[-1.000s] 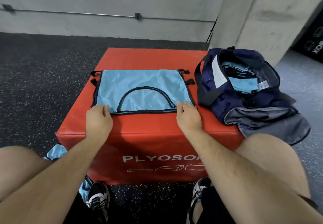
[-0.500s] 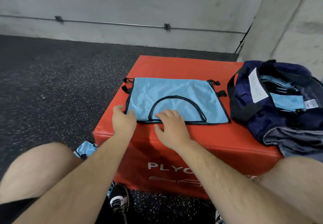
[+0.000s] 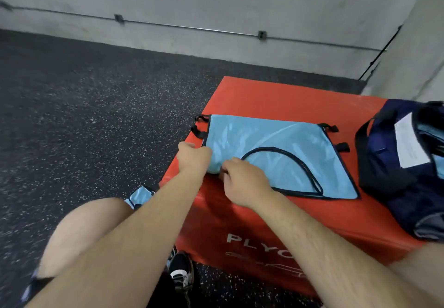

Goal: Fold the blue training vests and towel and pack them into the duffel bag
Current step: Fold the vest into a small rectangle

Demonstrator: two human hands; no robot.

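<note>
A light-blue training vest (image 3: 283,149) with black trim lies flat, folded once, on top of a red plyo box (image 3: 276,94), its side straps poking out at both ends. The person's left hand (image 3: 193,160) grips the vest's near-left corner, fingers (image 3: 189,145) curled round the edge. The right hand (image 3: 245,183) is just beside it, its fingers (image 3: 231,163) bent down onto the near hem in what looks like a pinch, though the tips are hidden. Both hands sit at the left end, so the next fold likely carries that end across toward the right. At the right of the box top, near the vest, a navy duffel bag (image 3: 389,171) stands open, with pale blue fabric (image 3: 431,134) visible inside, probably vests already packed, and a white label (image 3: 408,142) on its flap. Another blue vest (image 3: 140,196) lies on the speckled black floor (image 3: 96,120) by the person's left knee, not yet folded. No towel can be made out. The job appears partly done: some pieces are in the bag, one is mid-fold and at least one is waiting.
</note>
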